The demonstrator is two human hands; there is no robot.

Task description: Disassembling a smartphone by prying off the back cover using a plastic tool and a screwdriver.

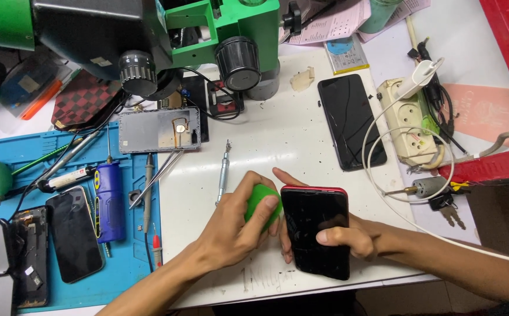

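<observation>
left hand (231,225) curled tight round a green rounded tool (263,203) beside the phone | right hand (348,239) clamps the red-edged phone (316,231), thumb over its dark screen, on the white worktop (278,131) | step looks like working at the screen edge; calls for a steady hold | second phone (351,120) and screwdriver (224,172) lie apart

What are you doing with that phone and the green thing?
A person holds a red-edged phone screen up on the white table. The right hand grips it with the thumb on the glass. The left hand presses a green rounded object against its left edge. Another black phone lies further back, and tweezers and a screwdriver lie nearby under a green microscope.
</observation>
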